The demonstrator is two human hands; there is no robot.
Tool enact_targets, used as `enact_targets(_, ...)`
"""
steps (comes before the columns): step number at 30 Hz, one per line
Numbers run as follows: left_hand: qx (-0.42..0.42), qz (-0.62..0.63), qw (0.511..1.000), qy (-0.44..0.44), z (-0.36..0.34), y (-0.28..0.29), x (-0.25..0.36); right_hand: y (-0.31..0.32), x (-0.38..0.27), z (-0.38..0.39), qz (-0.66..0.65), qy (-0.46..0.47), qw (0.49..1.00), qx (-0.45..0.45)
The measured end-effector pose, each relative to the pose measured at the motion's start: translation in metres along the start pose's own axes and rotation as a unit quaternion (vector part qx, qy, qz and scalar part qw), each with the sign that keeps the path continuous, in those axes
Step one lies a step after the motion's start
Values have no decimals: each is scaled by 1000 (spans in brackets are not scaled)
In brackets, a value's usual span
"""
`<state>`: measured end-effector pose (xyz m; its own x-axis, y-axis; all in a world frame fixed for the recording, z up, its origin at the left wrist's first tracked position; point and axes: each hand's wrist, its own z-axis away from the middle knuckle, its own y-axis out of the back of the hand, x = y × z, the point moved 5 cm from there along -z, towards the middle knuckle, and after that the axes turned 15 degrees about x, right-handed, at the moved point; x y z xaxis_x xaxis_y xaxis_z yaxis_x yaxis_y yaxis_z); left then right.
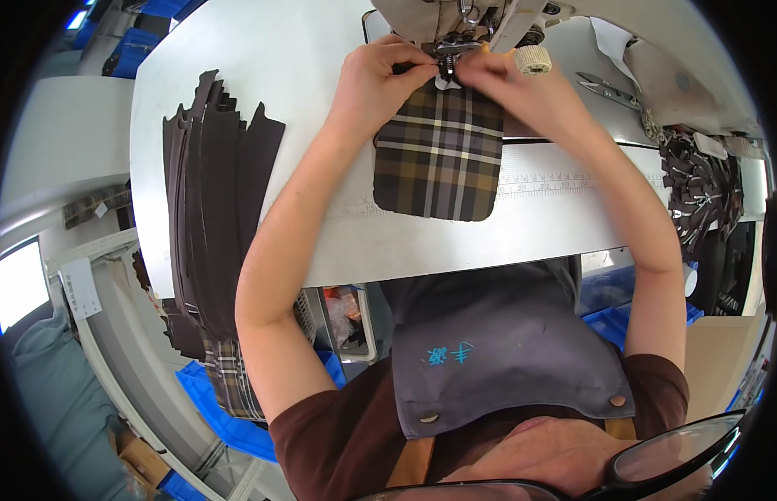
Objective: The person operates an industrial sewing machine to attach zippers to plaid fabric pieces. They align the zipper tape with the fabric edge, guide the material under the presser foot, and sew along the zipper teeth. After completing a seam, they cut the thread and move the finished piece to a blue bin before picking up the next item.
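Note:
A rounded-corner plaid fabric piece (pixel 438 159) in brown, black and white lies under the sewing machine's presser foot (pixel 449 57), with a small white piece (pixel 447 84) at its top edge. My left hand (pixel 382 77) is closed in a pinch at the top left of the piece, beside the foot; what lies between the fingertips is hidden. My right hand (pixel 509 88) is at the top right, fingers near the foot and smeared by motion, so I cannot tell whether they grip anything.
Stacked dark strips (pixel 205 192) lie left on the white table (pixel 313 134). Scissors (pixel 609 90) rest right of the machine, near a bundle of dark pieces (pixel 701 188). Blue trays (pixel 230 426) sit below, left and right. A ruler scale (pixel 555 184) crosses the table.

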<state>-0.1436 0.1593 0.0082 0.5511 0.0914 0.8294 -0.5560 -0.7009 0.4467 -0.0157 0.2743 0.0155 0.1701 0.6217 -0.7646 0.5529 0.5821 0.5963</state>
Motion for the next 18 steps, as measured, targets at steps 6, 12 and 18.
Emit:
enact_targets(6, -34, 33, 998, -34, -3, 1, -6, -28, -48, 75, 139, 390, 910, 29)
enact_targets(12, -129, 65, 989, 23, -17, 5, -13, -47, -60, 39, 33, 280, 958, 60)
enact_targets(18, -38, 28, 999, -20, -2, 2, 1, 5, -39, 54, -79, 260, 961, 53)
